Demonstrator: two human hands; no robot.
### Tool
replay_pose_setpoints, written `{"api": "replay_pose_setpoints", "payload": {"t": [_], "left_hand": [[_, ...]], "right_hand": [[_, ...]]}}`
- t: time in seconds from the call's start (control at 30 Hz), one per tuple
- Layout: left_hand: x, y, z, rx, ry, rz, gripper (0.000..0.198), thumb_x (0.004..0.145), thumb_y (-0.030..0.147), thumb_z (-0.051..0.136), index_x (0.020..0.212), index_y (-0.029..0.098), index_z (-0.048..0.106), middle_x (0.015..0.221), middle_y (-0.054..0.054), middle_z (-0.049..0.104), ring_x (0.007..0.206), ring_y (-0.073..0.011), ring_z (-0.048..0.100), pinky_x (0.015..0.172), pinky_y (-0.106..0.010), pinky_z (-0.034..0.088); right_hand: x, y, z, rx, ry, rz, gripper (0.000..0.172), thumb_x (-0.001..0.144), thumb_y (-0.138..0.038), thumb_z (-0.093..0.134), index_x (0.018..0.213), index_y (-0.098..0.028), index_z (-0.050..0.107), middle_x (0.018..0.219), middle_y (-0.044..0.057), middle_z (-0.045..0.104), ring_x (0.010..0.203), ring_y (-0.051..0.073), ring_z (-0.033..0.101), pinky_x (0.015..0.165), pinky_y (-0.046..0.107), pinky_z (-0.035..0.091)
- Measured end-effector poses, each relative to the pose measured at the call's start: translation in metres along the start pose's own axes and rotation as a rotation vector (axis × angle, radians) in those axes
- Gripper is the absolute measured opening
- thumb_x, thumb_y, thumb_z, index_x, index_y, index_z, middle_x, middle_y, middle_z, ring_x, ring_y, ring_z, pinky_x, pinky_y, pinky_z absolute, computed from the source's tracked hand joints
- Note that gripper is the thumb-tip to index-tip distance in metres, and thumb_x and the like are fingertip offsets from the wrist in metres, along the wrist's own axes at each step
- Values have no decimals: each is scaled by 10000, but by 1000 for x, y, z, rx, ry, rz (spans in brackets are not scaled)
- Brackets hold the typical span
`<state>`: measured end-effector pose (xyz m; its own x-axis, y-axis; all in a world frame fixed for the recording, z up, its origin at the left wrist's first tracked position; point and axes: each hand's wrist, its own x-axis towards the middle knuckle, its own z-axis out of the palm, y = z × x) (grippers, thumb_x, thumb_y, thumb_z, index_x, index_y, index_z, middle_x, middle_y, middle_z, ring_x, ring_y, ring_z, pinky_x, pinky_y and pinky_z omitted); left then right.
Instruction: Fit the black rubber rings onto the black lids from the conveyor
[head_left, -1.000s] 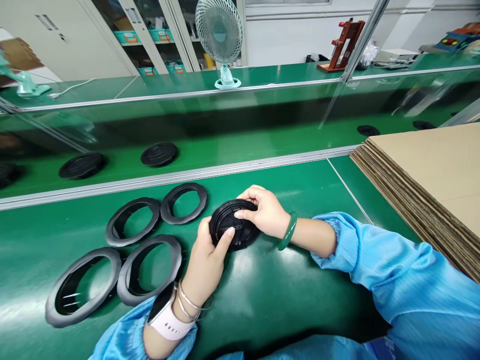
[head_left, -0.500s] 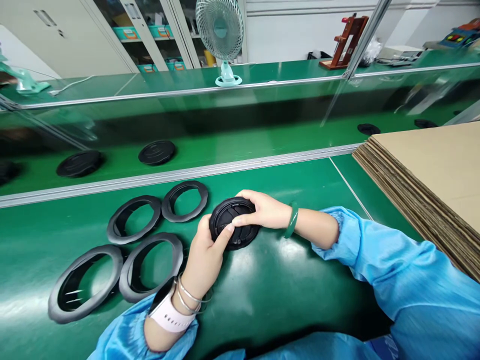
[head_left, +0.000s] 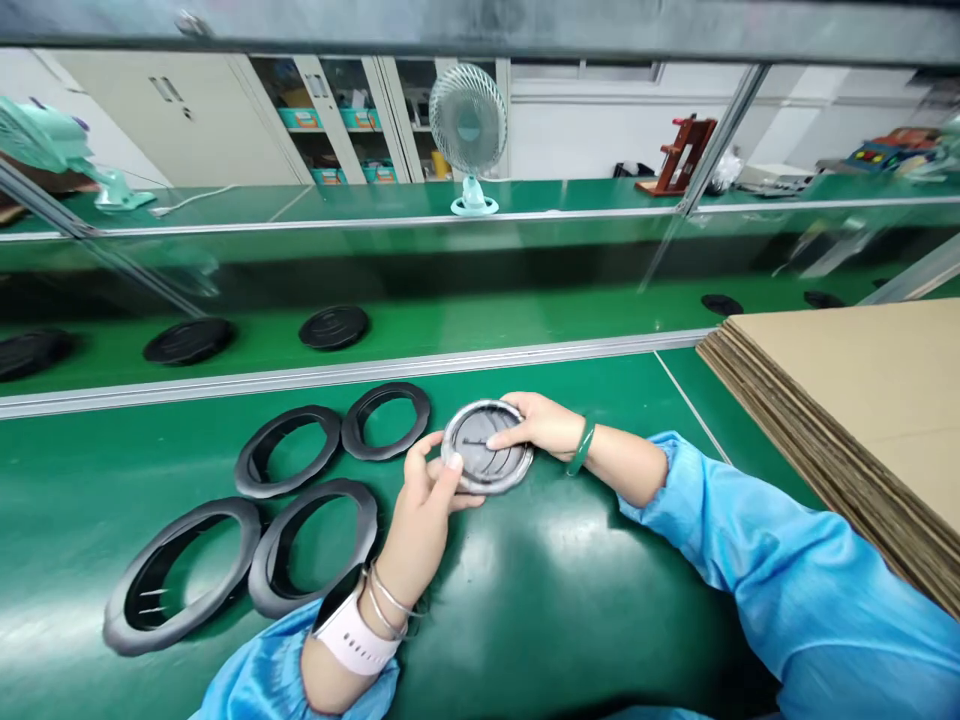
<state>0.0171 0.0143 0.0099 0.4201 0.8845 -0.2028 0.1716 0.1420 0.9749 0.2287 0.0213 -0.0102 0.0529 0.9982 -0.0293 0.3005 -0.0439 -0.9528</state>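
Note:
Between my two hands is a round, dark disc-shaped part [head_left: 480,462], tilted so that its ribbed face shines grey in the light. My left hand [head_left: 431,490] grips its left and lower edge, thumb on the rim and fingers beneath. From the upper right, my right hand [head_left: 544,425] holds the same part, with a finger or thumb laid across its face. Several black rings lie to the left on the green table: a small ring [head_left: 355,442] nearest my left hand, a ring [head_left: 247,478] beside it, and larger rings [head_left: 271,590] closer to me.
Behind a metal rail [head_left: 525,356], several black discs [head_left: 334,328] lie on a green belt-like strip. A stack of cardboard sheets [head_left: 840,370] stands at the right. At the back are a mint-coloured fan [head_left: 469,120] and a brown stand [head_left: 682,155]. A metal beam [head_left: 480,28] crosses overhead.
The disc-shaped part has tilted in my hands, and its face now reflects light instead of looking black. Both hands keep hold of it. The camera view has shifted upward.

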Motion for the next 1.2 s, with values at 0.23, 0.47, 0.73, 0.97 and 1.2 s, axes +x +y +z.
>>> {"api": "replay_pose_setpoints", "payload": {"t": [0.23,0.47,0.73,0.97,1.2], "left_hand": [[-2,-6,9,-29,-121,72,472,906,442,534,1276,205,362,971,-52,647,835,-190,691,743,-351,564],[-3,-10,10,19,-147,135,315,831,278,556,1132,194,518,855,-24,667,773,-172,642,742,-322,508],[2,-12,13,69,-166,217,122,786,246,567,885,192,612,744,17,609,671,-137,556,649,-262,439],[6,-16,14,124,-218,271,102,784,212,547,854,184,615,744,4,617,694,-143,571,673,-263,433],[13,-19,13,166,-266,298,88,805,218,550,848,177,615,772,-6,627,722,-150,588,714,-284,451]], "right_hand": [[58,15,-78,-522,526,-76,531,1026,-343,416,1495,-133,280,1530,186,297,1431,262,234,1184,520,157],[82,36,-90,-974,342,-95,646,955,-432,564,1523,-225,336,1603,91,153,1478,307,-6,1180,586,24],[69,34,-76,-1208,184,-77,606,1018,-478,404,1544,-194,302,1614,58,96,1481,257,-54,1202,527,62],[38,21,-42,-1215,55,-32,576,1049,-492,352,1554,-226,276,1599,25,174,1483,208,51,1212,459,109],[-3,11,-7,-1132,84,14,600,1048,-506,380,1561,-227,242,1607,23,124,1484,198,35,1214,475,49]]}}
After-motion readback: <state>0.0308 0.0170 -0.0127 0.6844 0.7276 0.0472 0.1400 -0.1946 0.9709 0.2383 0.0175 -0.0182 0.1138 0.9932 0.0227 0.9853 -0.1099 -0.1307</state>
